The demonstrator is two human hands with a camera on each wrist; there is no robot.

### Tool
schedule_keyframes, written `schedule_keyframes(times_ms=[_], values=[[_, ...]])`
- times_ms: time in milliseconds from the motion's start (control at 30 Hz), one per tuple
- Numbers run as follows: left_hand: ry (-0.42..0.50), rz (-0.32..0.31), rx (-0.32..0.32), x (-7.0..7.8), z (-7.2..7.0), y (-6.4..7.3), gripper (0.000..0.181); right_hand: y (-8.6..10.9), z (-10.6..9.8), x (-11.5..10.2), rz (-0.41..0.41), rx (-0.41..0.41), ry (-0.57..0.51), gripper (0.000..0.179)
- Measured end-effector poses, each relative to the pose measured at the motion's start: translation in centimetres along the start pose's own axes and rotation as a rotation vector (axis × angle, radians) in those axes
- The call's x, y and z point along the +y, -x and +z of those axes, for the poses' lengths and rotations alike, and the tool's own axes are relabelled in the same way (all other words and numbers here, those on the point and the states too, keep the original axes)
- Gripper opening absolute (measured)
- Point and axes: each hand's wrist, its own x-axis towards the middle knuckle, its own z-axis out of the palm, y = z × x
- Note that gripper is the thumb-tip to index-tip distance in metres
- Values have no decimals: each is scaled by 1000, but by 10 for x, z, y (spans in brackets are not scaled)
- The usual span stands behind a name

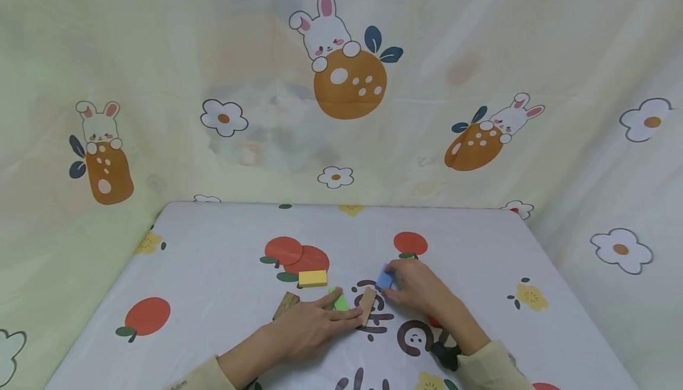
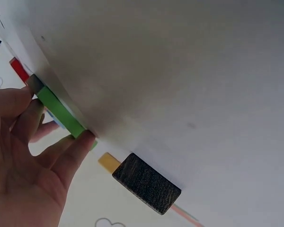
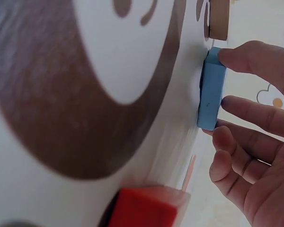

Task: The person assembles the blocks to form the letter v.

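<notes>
My right hand (image 1: 418, 283) pinches a blue block (image 1: 385, 278) on the table, thumb at one end and fingers along its side in the right wrist view (image 3: 212, 92). To its left, my left hand (image 1: 312, 322) lies low with extended fingers. One fingertip touches a green block (image 1: 340, 301); another digit reaches the lower end of a tan wooden block (image 1: 367, 306). In the left wrist view, fingertips rest at the far end of the green block (image 2: 61, 113). The tan and green blocks are partly covered in the head view.
A yellow block (image 1: 312, 278) lies behind my left hand, and a dark wooden block (image 1: 286, 305) lies to its left. A red block (image 3: 146, 208) sits close by my right wrist, mostly hidden in the head view. The tablecloth (image 1: 213, 259) carries fruit and flower prints.
</notes>
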Motion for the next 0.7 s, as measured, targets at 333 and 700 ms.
schedule_keyframes(times_ms=[333, 700], values=[[-4, 4, 15, -1, 1, 0, 57, -5, 3, -1, -14, 9, 28, 41], [-11, 3, 20, -2, 2, 0, 58, 1, 0, 6, 13, 57, -44, 30]])
